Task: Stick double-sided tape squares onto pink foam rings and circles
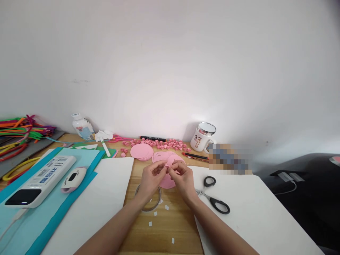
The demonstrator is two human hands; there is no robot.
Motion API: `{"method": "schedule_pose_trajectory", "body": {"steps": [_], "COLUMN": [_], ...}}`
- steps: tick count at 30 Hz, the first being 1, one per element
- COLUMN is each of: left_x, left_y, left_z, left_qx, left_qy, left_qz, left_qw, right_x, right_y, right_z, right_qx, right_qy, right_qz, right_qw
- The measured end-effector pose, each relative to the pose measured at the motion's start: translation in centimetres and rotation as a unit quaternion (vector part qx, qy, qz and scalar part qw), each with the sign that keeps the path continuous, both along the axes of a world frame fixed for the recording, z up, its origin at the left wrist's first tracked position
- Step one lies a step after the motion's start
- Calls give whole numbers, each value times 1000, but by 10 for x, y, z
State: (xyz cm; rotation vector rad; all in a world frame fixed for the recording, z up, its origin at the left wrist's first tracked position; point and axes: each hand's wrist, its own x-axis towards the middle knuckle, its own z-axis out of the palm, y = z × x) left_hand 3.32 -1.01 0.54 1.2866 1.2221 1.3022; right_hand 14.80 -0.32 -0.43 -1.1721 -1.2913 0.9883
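My left hand [154, 176] and my right hand [183, 176] meet at the middle of the table, fingertips pinched together on a small piece of pink paper [170, 160]. Its exact shape is partly covered by my fingers. Beneath and behind it lie pink paper circles [168, 183], with a neat stack of pink circles [141, 151] to the left. Along the wall spreads a row of small curled pink paper pieces [159, 144]. A roll of tape [160, 198] lies by my left wrist, and black-handled scissors [212, 198] rest right of my right wrist.
White boards [106, 191] flank the wooden table [162, 237], which has small white paper bits [150, 224] on it. A mug [203, 138], pencils [196, 156] and a marker [152, 138] stand or lie at the back. Left are a white power bank [42, 180], a bottle [82, 126] and pipe cleaners [23, 129].
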Motion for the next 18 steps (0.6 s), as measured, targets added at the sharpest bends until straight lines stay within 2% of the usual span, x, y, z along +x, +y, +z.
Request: {"method": "schedule_pose_trajectory", "body": {"steps": [5, 9, 11, 13, 14, 16, 18], "left_x": [-3, -7, -11, -16, -19, -23, -25], "left_y": [-2, 1, 4, 7, 9, 12, 13], "left_z": [3, 1, 0, -2, -3, -4, -5], "left_qx": [17, 44, 41, 37, 35, 37, 42], "left_qy": [50, 105, 118, 112, 110, 108, 100], "left_qz": [2, -10, -6, 20, 39, 71, 88], "left_qw": [999, 993, 992, 993, 993, 991, 990], "right_x": [1, 2, 5, 10, 13, 17, 19], "right_y": [2, 4, 5, 5, 4, 1, -4], "right_z": [-3, -8, -7, -4, -1, 2, 3], "right_qx": [23, 37, 31, 16, 13, 37, 85], "right_qy": [-44, -83, -101, -118, -130, -174, -228], "right_qz": [20, 20, 42, 103, 156, 294, 385], "right_qw": [999, 996, 994, 987, 979, 939, 890]}}
